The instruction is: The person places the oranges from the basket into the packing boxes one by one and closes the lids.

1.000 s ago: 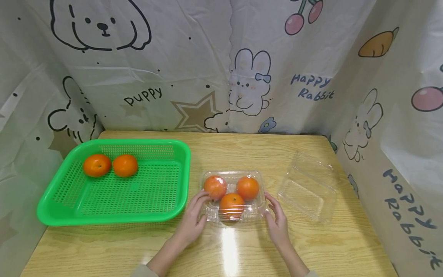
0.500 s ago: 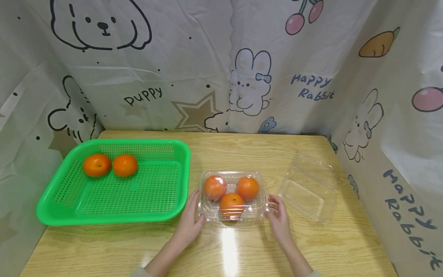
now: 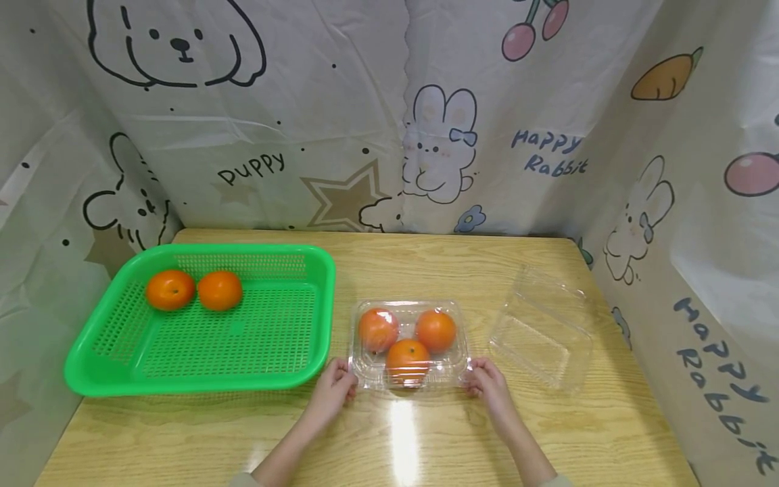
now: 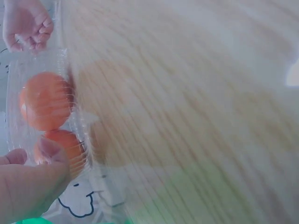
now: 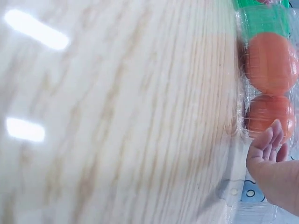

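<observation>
A clear plastic container [image 3: 464, 338] sits mid-table with three oranges [image 3: 408, 357] inside. My left hand [image 3: 339, 384] pinches its near left corner, with fingers curled. In the left wrist view the thumb [image 4: 50, 148] lies on the container's rim [image 4: 13, 74] beside the oranges [image 4: 44, 100]. My right hand [image 3: 483, 376] grips the near right corner. In the right wrist view its fingers [image 5: 270, 142] touch the container's side next to two oranges [image 5: 271, 63]. The container rests on the table.
A green perforated basket [image 3: 201, 387] stands at the left with two oranges [image 3: 170, 289] at its far left. A clear empty lid or tray [image 3: 541, 331] lies at the right. Cartoon-print curtains wall in three sides of the wooden table [image 3: 395, 257].
Both hands have slid back along the container's sides toward me, from beside the oranges to its near corners. The container has hardly moved.
</observation>
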Motion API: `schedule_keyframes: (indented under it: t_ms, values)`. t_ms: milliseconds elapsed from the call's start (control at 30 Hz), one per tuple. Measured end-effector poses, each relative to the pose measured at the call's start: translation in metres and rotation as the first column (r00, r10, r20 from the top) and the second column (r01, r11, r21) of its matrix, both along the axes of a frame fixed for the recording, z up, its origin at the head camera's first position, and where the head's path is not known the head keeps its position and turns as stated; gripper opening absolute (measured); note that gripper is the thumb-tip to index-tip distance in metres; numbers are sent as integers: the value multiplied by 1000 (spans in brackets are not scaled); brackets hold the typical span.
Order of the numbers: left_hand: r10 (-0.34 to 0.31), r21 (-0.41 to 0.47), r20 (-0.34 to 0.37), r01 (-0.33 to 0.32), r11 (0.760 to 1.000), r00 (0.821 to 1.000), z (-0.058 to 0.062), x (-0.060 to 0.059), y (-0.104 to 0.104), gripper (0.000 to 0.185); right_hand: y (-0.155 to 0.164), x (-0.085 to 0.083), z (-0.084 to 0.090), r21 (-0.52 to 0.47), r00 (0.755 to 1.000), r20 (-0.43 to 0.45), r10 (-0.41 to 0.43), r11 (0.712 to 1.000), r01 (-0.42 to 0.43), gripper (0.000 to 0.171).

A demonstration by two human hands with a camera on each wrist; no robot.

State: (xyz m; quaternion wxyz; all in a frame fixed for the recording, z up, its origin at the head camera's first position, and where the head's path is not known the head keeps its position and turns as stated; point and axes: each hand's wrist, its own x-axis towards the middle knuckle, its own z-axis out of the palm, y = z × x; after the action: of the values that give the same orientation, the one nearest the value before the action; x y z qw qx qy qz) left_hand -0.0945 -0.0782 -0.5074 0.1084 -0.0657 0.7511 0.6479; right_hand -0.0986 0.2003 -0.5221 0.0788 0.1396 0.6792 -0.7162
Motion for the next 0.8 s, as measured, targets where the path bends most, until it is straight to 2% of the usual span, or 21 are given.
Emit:
schedule_keyframes:
  t_ms: [133, 233, 367, 500, 800]
  values:
    - [44, 107, 75, -52, 993, 996, 3, -2, 0, 8, 0, -1, 3, -96, 998, 55, -10, 995, 15, 7]
    - [52, 172, 136, -75, 982, 989, 4, -1, 0, 10, 1, 0, 6, -133, 997, 83, 3, 991, 8, 6]
    - [38, 251, 187, -85, 964, 982, 4, 0, 0, 11, 6, 1, 9, -171, 991, 100, 87, 983, -69, 7]
    - [37, 282, 195, -93, 955, 980, 5, 1, -1, 9, 11, 1, 8, -215, 980, 111, 162, 967, -136, 16]
    - [54, 294, 194, -110, 949, 980, 4, 2, 0, 9, 13, 2, 9, -256, 977, 135, 166, 958, -128, 18]
